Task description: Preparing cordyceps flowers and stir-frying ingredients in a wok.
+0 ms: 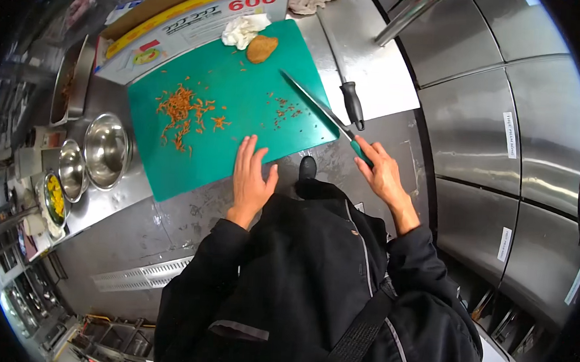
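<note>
My right hand (384, 173) grips the green handle of a kitchen knife (318, 104), its blade slanting over the right part of a green cutting board (245, 100). Flat at the board's near edge rests my left hand (251, 179), holding nothing, fingers extended and thumb apart. Orange-brown shreds (178, 104) lie in a loose heap on the left half of the board. Smaller dark bits (286, 109) are scattered near the blade. Towards the far edge sits a brown, rounded piece of food (262, 49) beside a crumpled white paper towel (244, 30).
Behind the board stands a long cling-film box (195, 23). A honing steel (351, 103) with a black handle lies to the right. Steel bowls (106, 151) and a deep steel pan (71, 81) stand on the left. Steel cabinet doors (474, 131) rise at right.
</note>
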Motion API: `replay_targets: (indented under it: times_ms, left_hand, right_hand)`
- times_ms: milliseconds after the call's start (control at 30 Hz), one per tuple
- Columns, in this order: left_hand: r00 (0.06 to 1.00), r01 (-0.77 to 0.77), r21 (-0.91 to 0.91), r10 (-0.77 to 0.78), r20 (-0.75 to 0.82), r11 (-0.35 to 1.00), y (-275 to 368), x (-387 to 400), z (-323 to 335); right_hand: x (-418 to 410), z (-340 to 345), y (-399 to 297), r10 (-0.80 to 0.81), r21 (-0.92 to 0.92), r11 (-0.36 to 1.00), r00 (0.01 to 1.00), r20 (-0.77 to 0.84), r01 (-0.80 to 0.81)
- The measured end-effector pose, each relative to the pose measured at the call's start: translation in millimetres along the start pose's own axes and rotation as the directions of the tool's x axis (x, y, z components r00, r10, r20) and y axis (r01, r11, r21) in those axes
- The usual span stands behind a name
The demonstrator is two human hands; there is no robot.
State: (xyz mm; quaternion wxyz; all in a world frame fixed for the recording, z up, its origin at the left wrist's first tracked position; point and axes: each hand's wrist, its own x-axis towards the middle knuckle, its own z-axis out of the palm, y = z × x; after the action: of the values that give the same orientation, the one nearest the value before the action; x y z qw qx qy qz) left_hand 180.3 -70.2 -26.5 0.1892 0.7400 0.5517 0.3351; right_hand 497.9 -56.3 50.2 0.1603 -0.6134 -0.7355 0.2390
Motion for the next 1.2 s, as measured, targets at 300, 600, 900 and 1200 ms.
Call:
replay_targets:
  times_ms: [300,600,900,1200]
  left_hand:
    - [0.984,0.136,0.166,-0.113,-0.141,0.977,2,0,7]
    - [0.987,0.084,0.084,-0.071,-0.147,0.993,1,67,38]
    - [0.973,-0.045,-0.285,-0.023,-0.230,0.958,-3,86,43]
    - [0.990,0.038,-0.223,-0.067,-0.123,0.974,-4,88,48]
  right_hand:
    - [40,-13,-1,-0.213,-0.099,0.966,0.951,0.225,0.240]
    - [-78,11,62,0.383,0.723,0.470,0.855,0.351,-0.507]
    - [-93,41,38,0.430,0.841,0.255,0.835,0.344,-0.478]
    - [-85,59,12,0.449,0.836,0.245,0.822,0.350,-0.490]
